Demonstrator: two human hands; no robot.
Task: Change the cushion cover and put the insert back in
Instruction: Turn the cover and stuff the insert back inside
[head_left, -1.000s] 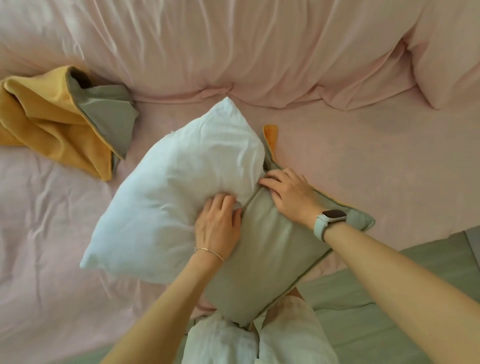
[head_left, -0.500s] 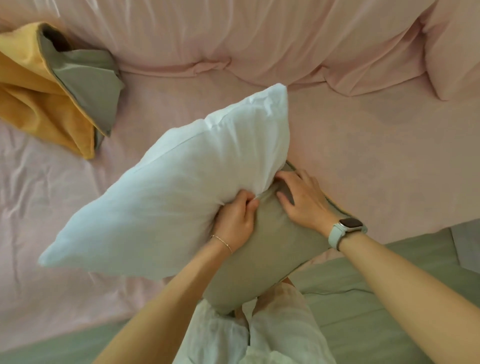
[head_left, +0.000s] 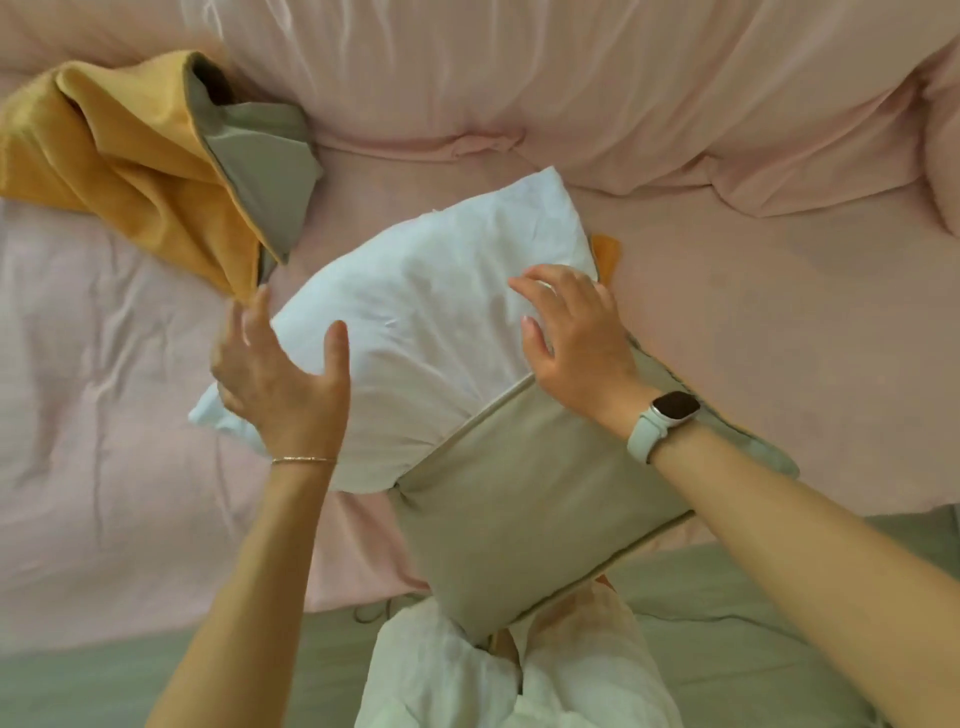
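The white insert (head_left: 415, 332) sits half inside the grey-green cover (head_left: 530, 519), its upper part sticking out past the cover's piped opening, both lying on the pink bed (head_left: 779, 312) right in front of you. Your left hand (head_left: 280, 374) is spread wide at the insert's left edge, fingers straight, thumb against the fabric, gripping nothing. Your right hand (head_left: 576, 332) lies flat and loose over the insert's right side, just above the opening, a watch (head_left: 670, 410) on that wrist. Off to the upper left, the yellow cover (head_left: 135, 171) lies crumpled, well apart.
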